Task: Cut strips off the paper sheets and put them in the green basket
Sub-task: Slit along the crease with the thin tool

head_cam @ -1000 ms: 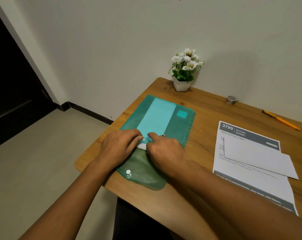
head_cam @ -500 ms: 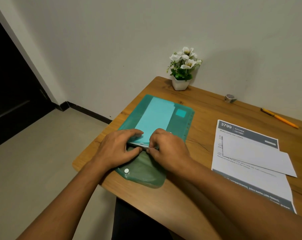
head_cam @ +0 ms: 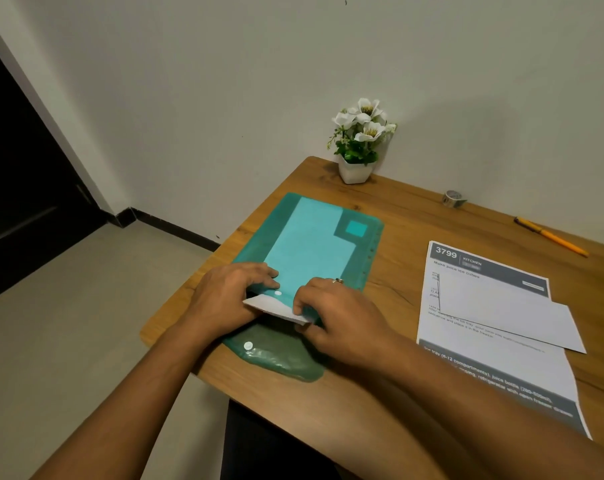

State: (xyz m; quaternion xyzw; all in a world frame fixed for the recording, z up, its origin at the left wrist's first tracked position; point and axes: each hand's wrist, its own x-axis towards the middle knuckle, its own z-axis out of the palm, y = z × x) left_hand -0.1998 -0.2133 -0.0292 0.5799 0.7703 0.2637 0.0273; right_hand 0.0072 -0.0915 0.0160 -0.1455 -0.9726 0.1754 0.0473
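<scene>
A green see-through plastic folder [head_cam: 331, 216] lies near the table's left edge, its snap flap [head_cam: 279, 358] folded open toward me. Paper sheets show through it as a pale blue shape. The end of a white paper sheet [head_cam: 271, 306] sticks out of the folder's mouth. My left hand [head_cam: 227, 299] grips the upper edge of the mouth, fingers curled over it. My right hand [head_cam: 338, 313] pinches the near right corner of the white sheet. Scissors and the green basket are not in view.
A printed instruction sheet [head_cam: 494, 362] with a blank white sheet [head_cam: 508, 306] on it lies to the right. A potted white flower [head_cam: 357, 143], a tape roll [head_cam: 453, 199] and a yellow pen [head_cam: 550, 237] sit along the wall. The table's left edge [head_cam: 175, 317] runs under my left wrist.
The white sheet has come further out of the folder's mouth toward me. My fingers went from pressing at the opening to gripping the folder's edge and the sheet.
</scene>
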